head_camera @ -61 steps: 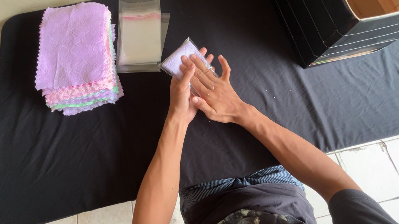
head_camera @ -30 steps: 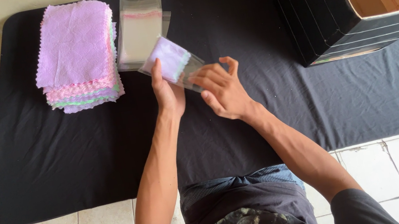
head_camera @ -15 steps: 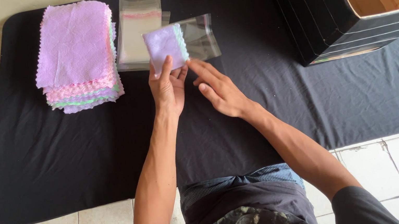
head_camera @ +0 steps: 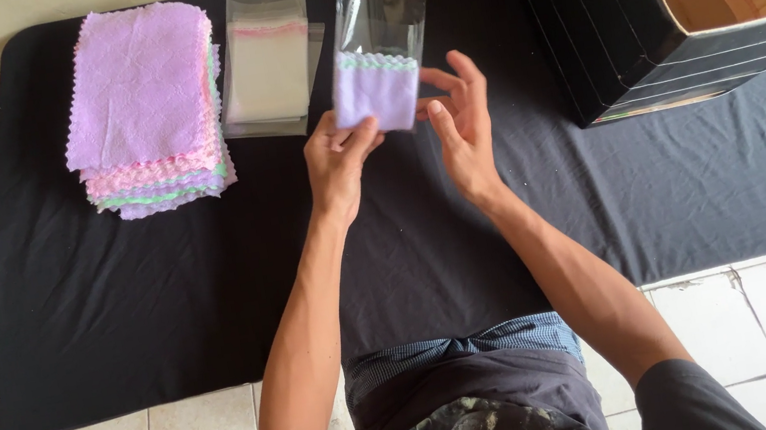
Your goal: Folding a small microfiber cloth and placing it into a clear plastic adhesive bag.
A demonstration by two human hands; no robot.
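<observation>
the left hand (head_camera: 339, 156) pinches the lower left corner of a clear plastic bag (head_camera: 381, 48), thumb and fingertips pressed together on it. a folded lilac cloth (head_camera: 373, 95) with a zigzag top edge sits in the bag's lower half; the upper half is clear, and its top edge stands well beyond the fingertips. the right hand (head_camera: 463, 127) is just right of the bag, its fingers (head_camera: 468, 71) loosely spread and curved toward the bag's right edge; whether they touch it cannot be told.

just beyond and left of the left fingers lies a flat pile of empty clear bags (head_camera: 267, 60), its near edge close to the left thumb. further left, well apart, sits a stack of cloths (head_camera: 146, 104) in lilac, pink and green, with zigzag edges showing down its near side. to the right of the right fingers, across a strip of bare black tablecloth (head_camera: 163, 298), stands a black-sided cardboard box (head_camera: 615, 8), its near corner past the hand. between the wrists and the table's near edge the cloth lies bare and wide.
</observation>
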